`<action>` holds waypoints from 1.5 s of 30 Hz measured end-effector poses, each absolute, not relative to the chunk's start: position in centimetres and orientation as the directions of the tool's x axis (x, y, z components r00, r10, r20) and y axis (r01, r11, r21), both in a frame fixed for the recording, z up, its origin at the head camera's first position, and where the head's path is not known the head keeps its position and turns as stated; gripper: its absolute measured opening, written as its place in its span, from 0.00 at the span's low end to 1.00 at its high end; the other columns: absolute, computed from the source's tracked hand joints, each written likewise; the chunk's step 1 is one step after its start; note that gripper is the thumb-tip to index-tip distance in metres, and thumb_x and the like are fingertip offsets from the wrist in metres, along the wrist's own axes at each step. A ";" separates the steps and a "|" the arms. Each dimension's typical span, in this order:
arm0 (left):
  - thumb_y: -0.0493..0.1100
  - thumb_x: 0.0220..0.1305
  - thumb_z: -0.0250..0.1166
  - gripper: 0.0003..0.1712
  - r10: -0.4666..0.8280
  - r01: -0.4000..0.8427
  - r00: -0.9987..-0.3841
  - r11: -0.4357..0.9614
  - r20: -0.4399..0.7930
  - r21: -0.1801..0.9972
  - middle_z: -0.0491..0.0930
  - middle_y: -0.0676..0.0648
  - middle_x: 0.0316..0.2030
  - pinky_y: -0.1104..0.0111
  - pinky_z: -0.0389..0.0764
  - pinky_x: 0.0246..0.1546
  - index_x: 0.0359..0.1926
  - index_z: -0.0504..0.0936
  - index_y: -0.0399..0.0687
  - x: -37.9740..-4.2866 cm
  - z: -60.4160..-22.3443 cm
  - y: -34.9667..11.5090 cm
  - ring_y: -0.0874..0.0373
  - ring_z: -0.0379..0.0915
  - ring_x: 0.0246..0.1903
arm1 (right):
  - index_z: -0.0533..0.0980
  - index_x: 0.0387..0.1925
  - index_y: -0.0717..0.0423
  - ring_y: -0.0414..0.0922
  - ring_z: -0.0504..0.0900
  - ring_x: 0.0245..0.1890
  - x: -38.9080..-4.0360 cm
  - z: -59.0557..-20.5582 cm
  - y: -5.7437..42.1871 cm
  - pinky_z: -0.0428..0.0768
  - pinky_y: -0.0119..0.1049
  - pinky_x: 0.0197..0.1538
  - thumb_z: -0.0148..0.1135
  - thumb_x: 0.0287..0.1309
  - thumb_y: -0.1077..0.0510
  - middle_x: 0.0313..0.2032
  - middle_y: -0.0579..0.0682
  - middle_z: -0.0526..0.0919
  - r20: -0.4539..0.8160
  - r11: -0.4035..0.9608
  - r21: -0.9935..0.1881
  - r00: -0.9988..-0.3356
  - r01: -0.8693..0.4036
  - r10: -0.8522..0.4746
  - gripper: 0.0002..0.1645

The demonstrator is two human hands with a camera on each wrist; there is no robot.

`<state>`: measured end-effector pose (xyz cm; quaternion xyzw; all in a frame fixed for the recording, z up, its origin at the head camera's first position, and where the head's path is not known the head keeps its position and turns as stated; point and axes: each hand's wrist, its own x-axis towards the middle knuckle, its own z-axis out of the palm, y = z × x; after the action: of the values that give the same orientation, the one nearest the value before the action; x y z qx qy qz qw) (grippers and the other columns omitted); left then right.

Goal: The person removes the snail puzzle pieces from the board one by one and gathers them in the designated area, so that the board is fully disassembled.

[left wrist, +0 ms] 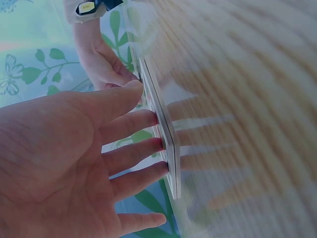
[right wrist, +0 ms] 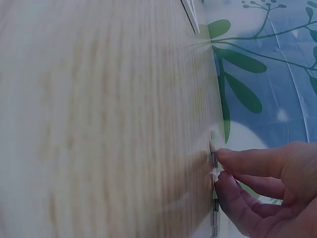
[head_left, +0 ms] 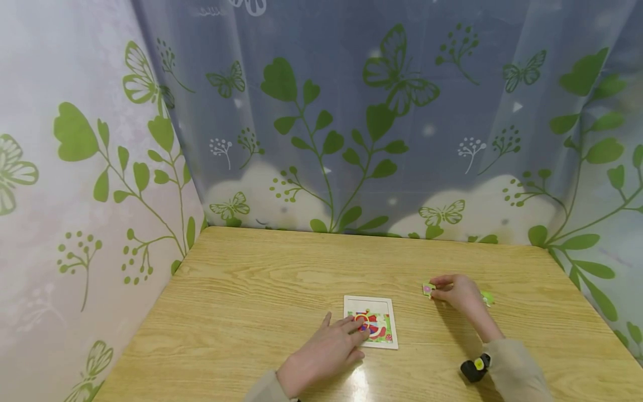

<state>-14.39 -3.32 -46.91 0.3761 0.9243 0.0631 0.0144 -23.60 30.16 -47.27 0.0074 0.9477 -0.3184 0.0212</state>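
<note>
A white-framed jigsaw puzzle lies flat on the table, with red, green and blue pieces in its lower part and a bare white strip at its top. My left hand rests with straight, spread fingertips on its left side; in the left wrist view those fingers touch the board's face. Off to the right, my right hand pinches a small green jigsaw piece with a pink spot between thumb and fingers, low at the tabletop. Another green piece lies just beyond the right wrist, partly covered by it.
The wooden table reaches back to a hanging curtain printed with leaves and butterflies, which also encloses both sides. A black wrist camera sits on the right sleeve.
</note>
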 end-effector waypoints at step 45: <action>0.59 0.74 0.56 0.29 0.684 0.678 -0.729 0.726 -0.027 0.110 0.64 0.46 0.74 0.37 0.62 0.68 0.74 0.66 0.74 -13.9 -47.6 -2.6 0.45 0.62 0.72 | 0.87 0.41 0.53 0.42 0.85 0.36 -19.8 -47.9 21.2 0.84 0.35 0.40 0.65 0.66 0.58 0.39 0.49 0.90 0.086 0.693 -0.681 -0.966 -0.237 -0.245 0.07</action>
<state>-13.92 -2.57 -47.57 0.3669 0.9285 0.0466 0.0328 -19.79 21.20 -47.92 -0.1311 0.9199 -0.3695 0.0057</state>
